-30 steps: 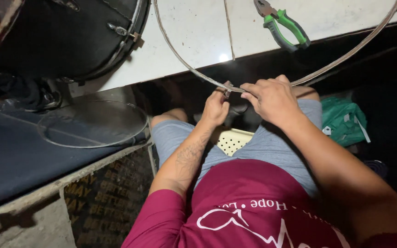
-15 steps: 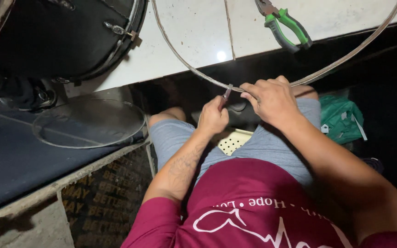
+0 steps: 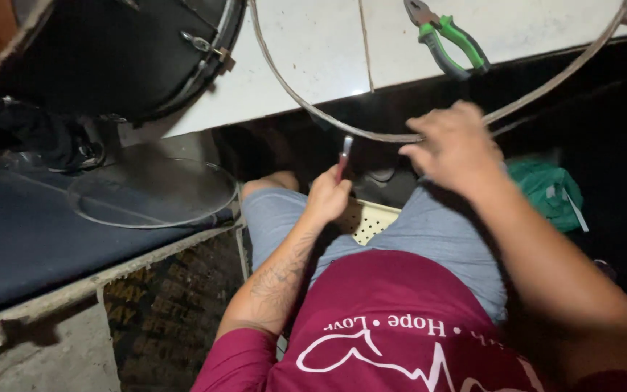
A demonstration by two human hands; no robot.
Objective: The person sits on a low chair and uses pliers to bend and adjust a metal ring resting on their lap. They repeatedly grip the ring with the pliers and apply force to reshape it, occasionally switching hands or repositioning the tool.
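Comparing: a second ago both my hands pinched the metal hoop [image 3: 371,134] together; now they are apart.
Left hand [image 3: 328,199]: fingers closed around a small slim tool [image 3: 345,154], tip upright just under the hoop.
Right hand [image 3: 455,145]: lifted off, fingers loosely spread, holding nothing, hovering by the hoop.
Hoop: lying on the white tiled desk [image 3: 313,58], near arc overhanging my lap.
Around: green-handled pliers [image 3: 448,40], black drum [image 3: 132,51], clear round disc [image 3: 154,192].
Obstacle: none I can see.

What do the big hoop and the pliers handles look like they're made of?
The hoop looks like thin, dull grey metal: it is narrow, holds an even curve and catches faint glints. The pliers handles appear to be green and black rubber or plastic, matte against bare metal jaws.
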